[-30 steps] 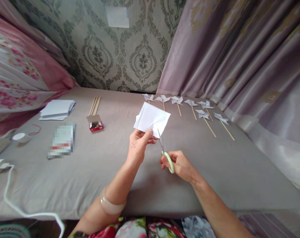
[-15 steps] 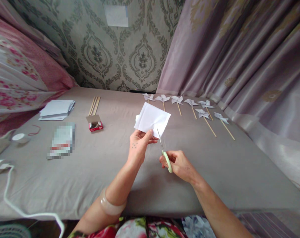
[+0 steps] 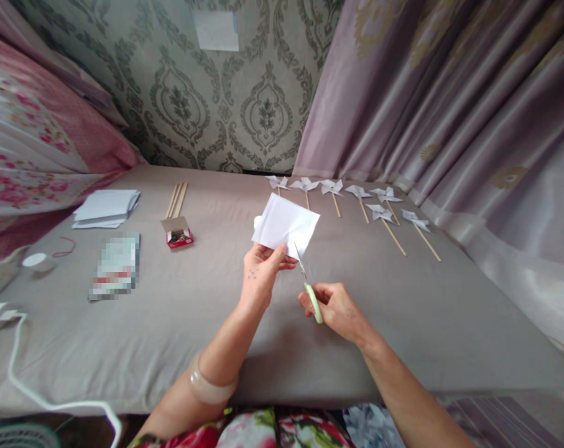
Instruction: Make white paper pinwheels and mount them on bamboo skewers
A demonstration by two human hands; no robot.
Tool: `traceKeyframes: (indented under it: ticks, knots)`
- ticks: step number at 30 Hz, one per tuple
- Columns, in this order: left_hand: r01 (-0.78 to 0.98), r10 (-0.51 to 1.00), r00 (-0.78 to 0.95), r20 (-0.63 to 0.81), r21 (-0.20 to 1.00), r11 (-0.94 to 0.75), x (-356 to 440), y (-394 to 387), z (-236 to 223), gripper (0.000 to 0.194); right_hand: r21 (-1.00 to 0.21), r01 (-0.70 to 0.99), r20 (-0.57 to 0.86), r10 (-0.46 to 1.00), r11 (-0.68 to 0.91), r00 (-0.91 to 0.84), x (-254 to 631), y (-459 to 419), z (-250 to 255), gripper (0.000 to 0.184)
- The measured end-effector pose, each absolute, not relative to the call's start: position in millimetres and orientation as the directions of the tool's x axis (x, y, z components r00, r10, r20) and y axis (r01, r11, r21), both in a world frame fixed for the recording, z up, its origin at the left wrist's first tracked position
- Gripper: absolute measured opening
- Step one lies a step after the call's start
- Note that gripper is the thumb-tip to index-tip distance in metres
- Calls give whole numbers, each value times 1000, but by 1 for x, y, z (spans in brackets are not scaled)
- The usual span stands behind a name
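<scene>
A white square of paper (image 3: 287, 223) is pinched by its near edge in my left hand (image 3: 262, 272), thumb on top and fingers beneath. My right hand (image 3: 334, 309) is closed round the pale green handles of a pair of scissors (image 3: 313, 302). The scissors' blades reach up and left onto the paper at its near right corner. How far the cut runs into the sheet is too small to make out. Part of a small white object (image 3: 257, 221) shows behind the paper's left edge.
Several paper pinwheels on sticks (image 3: 332, 188) lie at the back right. To the left are loose wooden sticks (image 3: 176, 200), a small red box (image 3: 180, 236) of metal pieces, a paper stack (image 3: 105, 208), a blurred packet (image 3: 117, 264) and a white cable (image 3: 15, 354).
Both hands, the paper and the scissors stay almost where they were. The scissors' handles look slightly closer together. The whole view has shifted very slightly.
</scene>
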State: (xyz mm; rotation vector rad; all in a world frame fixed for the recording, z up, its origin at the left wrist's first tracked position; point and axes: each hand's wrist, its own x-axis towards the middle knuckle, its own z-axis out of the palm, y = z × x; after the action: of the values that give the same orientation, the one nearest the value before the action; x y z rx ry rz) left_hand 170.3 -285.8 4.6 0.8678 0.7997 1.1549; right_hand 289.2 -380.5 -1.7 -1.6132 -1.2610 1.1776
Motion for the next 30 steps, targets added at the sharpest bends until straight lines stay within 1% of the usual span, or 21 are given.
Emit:
traceKeyframes:
  ticks: [21,30]
  knots:
    - [-404,969,236,-71,900,164,171,-287,6,29,-913,321,-207,963,-253,171,287,-382,-3,40]
    - [-401,964,261,-42,904,148,171,-287,7,24,-917,324,-191,969,-233,157,290,-381,-4,39]
